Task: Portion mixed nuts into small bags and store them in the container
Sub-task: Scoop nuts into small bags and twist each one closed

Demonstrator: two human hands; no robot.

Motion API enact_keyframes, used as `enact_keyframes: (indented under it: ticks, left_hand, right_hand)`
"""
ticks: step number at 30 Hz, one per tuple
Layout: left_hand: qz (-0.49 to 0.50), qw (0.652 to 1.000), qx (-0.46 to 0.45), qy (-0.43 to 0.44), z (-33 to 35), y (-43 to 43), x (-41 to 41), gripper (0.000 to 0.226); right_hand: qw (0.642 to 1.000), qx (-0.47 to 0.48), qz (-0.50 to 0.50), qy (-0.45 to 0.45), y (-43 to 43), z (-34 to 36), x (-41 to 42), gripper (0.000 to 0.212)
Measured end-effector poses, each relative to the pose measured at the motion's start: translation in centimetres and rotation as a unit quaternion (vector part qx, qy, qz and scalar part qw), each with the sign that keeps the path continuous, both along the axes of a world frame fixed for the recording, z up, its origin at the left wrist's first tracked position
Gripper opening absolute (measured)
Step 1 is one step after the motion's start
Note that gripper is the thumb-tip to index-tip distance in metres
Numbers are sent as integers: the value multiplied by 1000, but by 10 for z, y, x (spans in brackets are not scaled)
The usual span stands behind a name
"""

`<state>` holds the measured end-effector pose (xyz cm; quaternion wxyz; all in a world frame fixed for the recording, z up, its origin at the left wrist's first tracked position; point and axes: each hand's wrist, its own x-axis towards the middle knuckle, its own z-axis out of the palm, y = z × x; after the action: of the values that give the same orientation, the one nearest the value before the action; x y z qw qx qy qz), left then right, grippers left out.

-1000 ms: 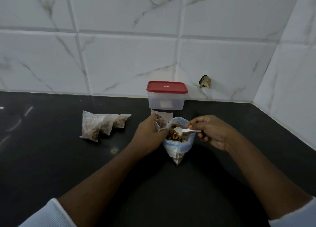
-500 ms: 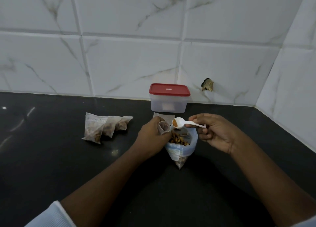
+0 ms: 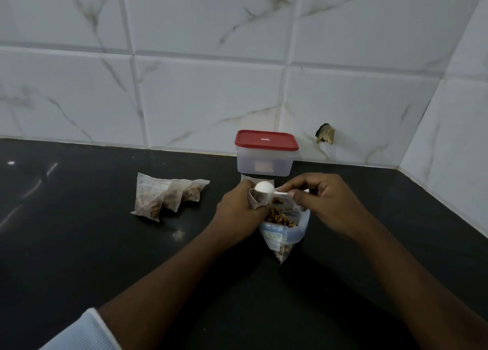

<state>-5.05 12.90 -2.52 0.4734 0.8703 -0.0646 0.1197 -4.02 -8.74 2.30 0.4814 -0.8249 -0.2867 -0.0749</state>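
My left hand [image 3: 237,207] holds a small clear bag [image 3: 257,199] open at its mouth. In my right hand [image 3: 320,204] is a white plastic spoon [image 3: 265,187], turned bowl-down over that mouth. Below both hands stands a large open bag of mixed nuts [image 3: 284,229] on the black counter. Three filled small bags [image 3: 163,196] lie overlapping to the left. The clear container with a red lid [image 3: 265,153] sits shut against the wall, just behind my hands.
The black countertop [image 3: 105,244] runs left and toward me. White marble-look tiles form the back wall and a side wall at the right corner. A chipped hole in the tile [image 3: 325,133] is right of the container.
The spoon rose out of the large nut bag with nuts in it, moved left to the small bag's mouth and tipped over it. My left hand stayed in place.
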Motion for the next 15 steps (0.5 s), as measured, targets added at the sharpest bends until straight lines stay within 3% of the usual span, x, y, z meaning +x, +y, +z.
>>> enact_keyframes:
  ticks: [4, 8, 15]
  left_hand:
    - [5, 1000, 12, 9, 0, 0, 1, 26]
    - [5, 1000, 17, 16, 1, 0, 2, 27]
    - [3, 1000, 8, 25, 0, -1, 3, 30]
  right_hand:
    - [986, -119, -100, -66, -17, 4, 8, 21]
    - [970, -215, -109, -28, -17, 5, 8, 23]
    - [990, -106, -76, 61, -10, 1, 5, 18]
